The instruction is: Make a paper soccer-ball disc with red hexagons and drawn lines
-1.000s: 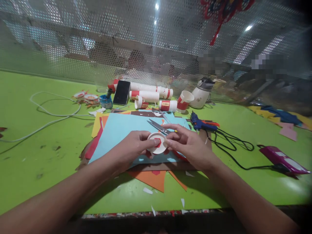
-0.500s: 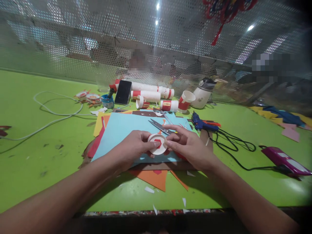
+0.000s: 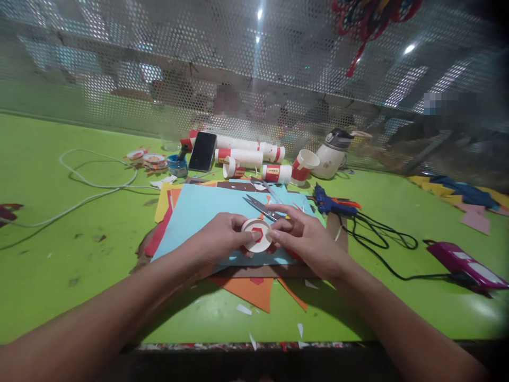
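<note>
My left hand (image 3: 222,236) grips a round white paper cup base (image 3: 264,245) by its left side, its thumb pressing on a red paper hexagon (image 3: 257,233) in the middle. On the right rim, the thumb and a finger of my right hand (image 3: 304,233) pinch the same cup base, while another finger stretches out above it. Both hands are over a light blue paper sheet (image 3: 199,207). Open-bladed scissors (image 3: 258,204) lie on that sheet just beyond my fingers; their handles are hidden behind my right hand. Orange paper (image 3: 248,294) pokes out below.
Beyond the papers are a phone (image 3: 202,151), a blue jar (image 3: 177,165), red-and-white paper cups (image 3: 277,173) and a kettle-like jug (image 3: 329,154). At right lie a blue glue gun (image 3: 332,203), its black cord and a purple box (image 3: 463,260). A white cable (image 3: 89,199) loops at left.
Both hands keep their hold on the cup base almost unmoved. The view has shifted very slightly, so the background sits a little lower and further right.
</note>
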`<action>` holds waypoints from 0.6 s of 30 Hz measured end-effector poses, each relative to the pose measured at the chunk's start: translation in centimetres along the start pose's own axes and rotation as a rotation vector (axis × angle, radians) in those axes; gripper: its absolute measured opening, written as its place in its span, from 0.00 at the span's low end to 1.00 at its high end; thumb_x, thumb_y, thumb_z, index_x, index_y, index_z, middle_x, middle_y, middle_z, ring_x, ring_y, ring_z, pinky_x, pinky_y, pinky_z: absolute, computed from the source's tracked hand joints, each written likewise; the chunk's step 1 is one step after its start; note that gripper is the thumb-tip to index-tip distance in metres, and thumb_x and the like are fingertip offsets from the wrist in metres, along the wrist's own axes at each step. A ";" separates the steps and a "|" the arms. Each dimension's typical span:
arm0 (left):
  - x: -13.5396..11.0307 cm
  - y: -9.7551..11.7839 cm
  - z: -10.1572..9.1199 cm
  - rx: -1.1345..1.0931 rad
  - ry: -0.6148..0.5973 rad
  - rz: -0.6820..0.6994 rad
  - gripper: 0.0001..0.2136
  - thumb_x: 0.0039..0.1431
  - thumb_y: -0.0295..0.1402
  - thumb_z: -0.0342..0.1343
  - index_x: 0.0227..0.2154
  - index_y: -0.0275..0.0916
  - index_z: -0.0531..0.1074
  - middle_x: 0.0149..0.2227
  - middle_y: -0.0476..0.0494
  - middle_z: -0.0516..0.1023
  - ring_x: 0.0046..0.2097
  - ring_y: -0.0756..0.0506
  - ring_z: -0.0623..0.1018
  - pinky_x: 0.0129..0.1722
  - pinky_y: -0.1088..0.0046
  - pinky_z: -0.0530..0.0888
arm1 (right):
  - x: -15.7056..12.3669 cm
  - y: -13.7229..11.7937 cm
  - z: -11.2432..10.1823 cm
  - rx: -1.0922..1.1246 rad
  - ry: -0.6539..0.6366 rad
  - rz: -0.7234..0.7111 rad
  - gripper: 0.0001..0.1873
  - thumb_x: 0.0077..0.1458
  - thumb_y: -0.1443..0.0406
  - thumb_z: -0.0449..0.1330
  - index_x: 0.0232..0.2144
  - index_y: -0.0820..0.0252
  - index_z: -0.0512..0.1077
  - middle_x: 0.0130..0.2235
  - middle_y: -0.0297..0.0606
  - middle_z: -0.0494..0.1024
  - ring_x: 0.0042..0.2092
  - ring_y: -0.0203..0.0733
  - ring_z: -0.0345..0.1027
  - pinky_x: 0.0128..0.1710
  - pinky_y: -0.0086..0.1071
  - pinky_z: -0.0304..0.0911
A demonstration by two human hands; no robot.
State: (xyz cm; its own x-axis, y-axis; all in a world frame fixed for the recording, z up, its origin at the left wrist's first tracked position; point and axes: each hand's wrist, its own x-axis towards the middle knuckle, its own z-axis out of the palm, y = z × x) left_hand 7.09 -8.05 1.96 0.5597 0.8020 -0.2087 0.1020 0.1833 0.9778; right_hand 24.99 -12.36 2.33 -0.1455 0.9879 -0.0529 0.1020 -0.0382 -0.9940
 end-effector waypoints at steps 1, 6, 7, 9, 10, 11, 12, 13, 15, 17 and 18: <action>0.0 0.0 0.0 -0.005 -0.004 0.001 0.05 0.46 0.30 0.59 0.23 0.34 0.72 0.23 0.47 0.74 0.26 0.50 0.68 0.28 0.74 0.64 | 0.0 0.0 0.0 0.001 0.004 0.000 0.27 0.52 0.66 0.64 0.53 0.61 0.63 0.27 0.28 0.75 0.28 0.32 0.69 0.32 0.30 0.65; -0.2 -0.1 -0.1 -0.139 -0.071 0.018 0.05 0.45 0.30 0.59 0.24 0.34 0.71 0.26 0.45 0.74 0.30 0.48 0.70 0.28 0.74 0.65 | 0.1 0.0 0.0 0.007 0.017 0.001 0.27 0.52 0.63 0.65 0.53 0.61 0.64 0.27 0.28 0.75 0.28 0.34 0.69 0.33 0.31 0.65; -0.2 -0.1 -0.2 -0.175 -0.075 0.026 0.04 0.46 0.30 0.58 0.24 0.34 0.71 0.27 0.45 0.74 0.31 0.48 0.70 0.28 0.73 0.66 | 0.2 0.0 0.0 0.012 0.017 0.002 0.27 0.52 0.63 0.65 0.53 0.60 0.64 0.27 0.28 0.75 0.28 0.34 0.69 0.33 0.32 0.65; -0.1 -0.2 -0.4 -0.230 -0.074 0.051 0.04 0.47 0.30 0.56 0.23 0.34 0.71 0.27 0.44 0.73 0.32 0.47 0.71 0.29 0.72 0.68 | 0.2 0.1 -0.1 0.025 0.014 0.004 0.27 0.52 0.62 0.65 0.53 0.60 0.63 0.27 0.29 0.75 0.28 0.35 0.70 0.34 0.33 0.66; 0.0 -0.3 -0.5 -0.246 -0.080 0.062 0.04 0.48 0.29 0.55 0.23 0.34 0.71 0.28 0.44 0.73 0.32 0.46 0.72 0.29 0.71 0.69 | 0.2 0.2 -0.1 0.033 0.012 0.004 0.28 0.51 0.61 0.65 0.53 0.60 0.63 0.28 0.30 0.76 0.28 0.35 0.71 0.34 0.34 0.66; 0.0 -0.3 -0.6 -0.256 -0.088 0.066 0.04 0.48 0.29 0.54 0.23 0.34 0.72 0.28 0.43 0.73 0.32 0.46 0.72 0.29 0.71 0.69 | 0.2 0.2 -0.1 0.042 0.011 0.003 0.28 0.51 0.61 0.66 0.52 0.60 0.63 0.28 0.31 0.76 0.28 0.36 0.71 0.34 0.34 0.67; 0.1 -0.4 -0.6 -0.262 -0.088 0.061 0.05 0.48 0.29 0.53 0.24 0.34 0.73 0.28 0.43 0.74 0.32 0.46 0.72 0.29 0.71 0.70 | 0.3 0.3 -0.2 0.052 0.011 0.003 0.28 0.50 0.60 0.66 0.52 0.60 0.64 0.29 0.31 0.76 0.28 0.36 0.71 0.34 0.35 0.67; 0.2 -0.4 -0.7 -0.268 -0.082 0.050 0.06 0.48 0.29 0.53 0.26 0.34 0.74 0.28 0.43 0.75 0.31 0.47 0.73 0.29 0.71 0.70 | 0.3 0.4 -0.2 0.062 0.012 0.003 0.28 0.50 0.60 0.66 0.52 0.59 0.64 0.29 0.32 0.77 0.28 0.36 0.72 0.34 0.35 0.67; 0.3 -0.4 -0.8 -0.298 -0.063 0.030 0.08 0.49 0.31 0.53 0.29 0.34 0.75 0.28 0.43 0.76 0.30 0.47 0.73 0.30 0.72 0.70 | 0.3 0.5 -0.4 0.080 0.013 0.002 0.28 0.50 0.60 0.67 0.51 0.59 0.64 0.29 0.31 0.77 0.28 0.36 0.72 0.34 0.35 0.67; 0.3 -0.4 -0.8 -0.325 -0.054 0.024 0.09 0.51 0.33 0.53 0.30 0.34 0.75 0.27 0.43 0.76 0.30 0.47 0.74 0.30 0.72 0.71 | 0.4 0.6 -0.5 0.095 0.013 0.001 0.28 0.49 0.60 0.67 0.51 0.59 0.64 0.29 0.31 0.76 0.28 0.36 0.72 0.33 0.34 0.67; 0.3 -0.4 -0.8 -0.326 -0.059 0.025 0.09 0.52 0.33 0.53 0.30 0.34 0.75 0.27 0.43 0.77 0.30 0.47 0.74 0.29 0.72 0.71 | 0.4 0.6 -0.5 0.101 0.013 0.001 0.28 0.49 0.60 0.67 0.51 0.60 0.64 0.29 0.31 0.76 0.28 0.36 0.72 0.33 0.34 0.67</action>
State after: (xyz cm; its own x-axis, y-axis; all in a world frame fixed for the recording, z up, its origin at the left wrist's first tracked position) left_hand 6.56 -7.42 1.46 0.6067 0.7757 -0.1737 -0.1756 0.3439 0.9224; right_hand 25.48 -11.89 1.76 -0.1325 0.9898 -0.0531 0.0027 -0.0532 -0.9986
